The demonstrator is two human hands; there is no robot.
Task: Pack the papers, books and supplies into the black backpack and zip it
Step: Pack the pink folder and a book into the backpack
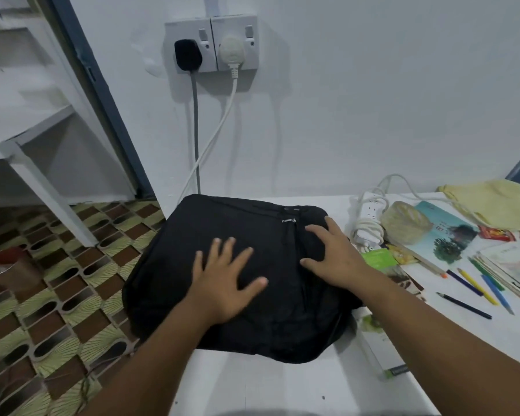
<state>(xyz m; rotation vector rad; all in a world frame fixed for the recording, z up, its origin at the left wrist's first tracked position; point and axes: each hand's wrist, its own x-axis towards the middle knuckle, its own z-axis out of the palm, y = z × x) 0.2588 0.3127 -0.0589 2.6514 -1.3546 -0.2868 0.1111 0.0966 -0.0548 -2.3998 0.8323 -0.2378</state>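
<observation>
The black backpack (222, 235) lies flat on the white table (282, 385), hanging a little over its left edge. A silver zip pull (288, 220) shows near its far right. My left hand (222, 280) rests flat on the middle of the bag, fingers spread. Spread the same way, my right hand (333, 253) presses on the bag's right side. Neither hand holds anything. Right of the bag lie a picture book (445, 235), a stack of papers (517, 268), several coloured pencils (478, 283) and a white-and-green book (382, 349) partly under the bag.
A white power strip with coiled cable (370, 217), a pale straw ball (403, 223) and a yellow cloth (499, 202) sit at the table's back right. Two plugs hang from wall sockets (210, 46) behind the bag. Patterned floor and a white shelf unit (36, 130) lie left.
</observation>
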